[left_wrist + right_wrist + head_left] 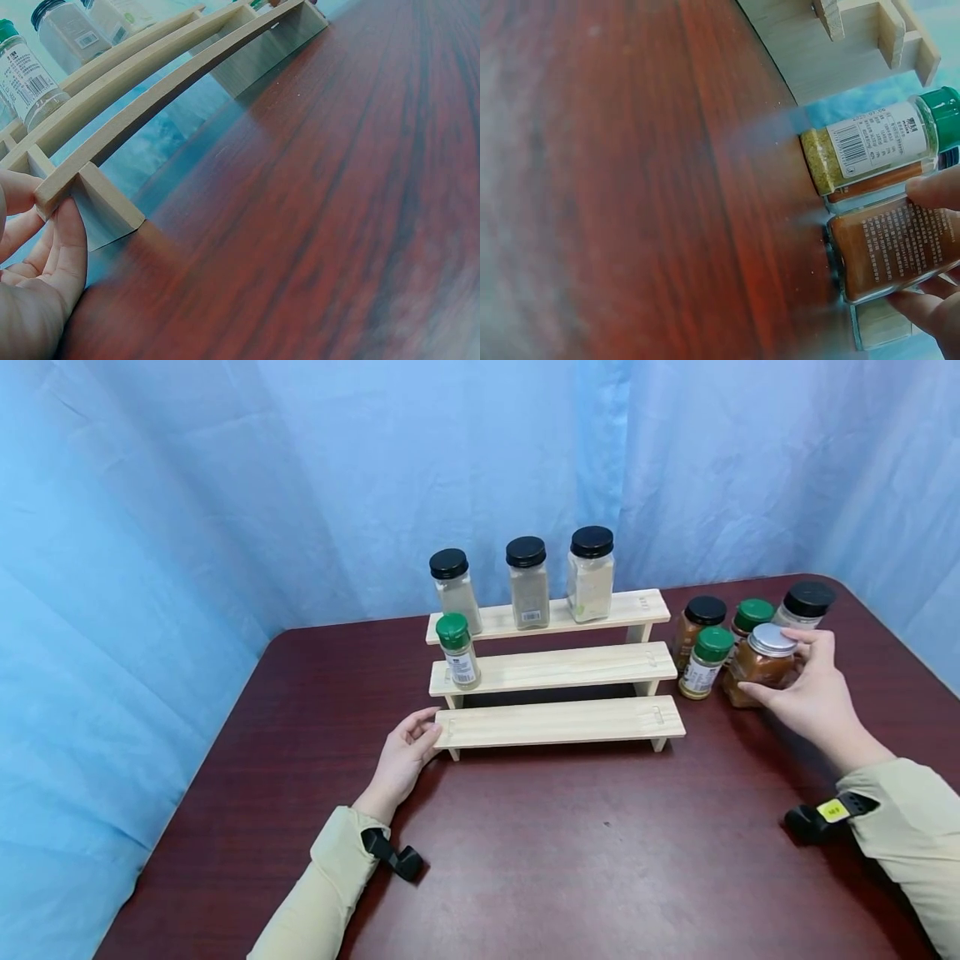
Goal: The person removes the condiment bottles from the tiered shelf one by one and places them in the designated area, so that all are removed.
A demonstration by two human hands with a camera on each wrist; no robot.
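Observation:
At the left end of a three-step wooden rack [558, 727], my left hand [401, 756] pinches the corner of the lowest board between thumb and fingers, as the left wrist view also shows. My right hand [813, 693] grips a square spice jar [761, 667] with a silver lid and reddish-brown powder. In the right wrist view, the printed back of this spice jar [896, 244] faces the camera, with thumb and fingers on its two sides. Right beside it stands a green-capped spice bottle [702, 664] with a white label.
Three black-lidded jars [529, 585] stand on the top step, and one green-capped bottle [460, 656] on the middle step's left end. Around the gripped jar are a black-lidded brown jar [686, 639], another green-capped bottle [752, 615] and a black-lidded pale jar [804, 606]. Blue curtains [375, 485] hang behind.

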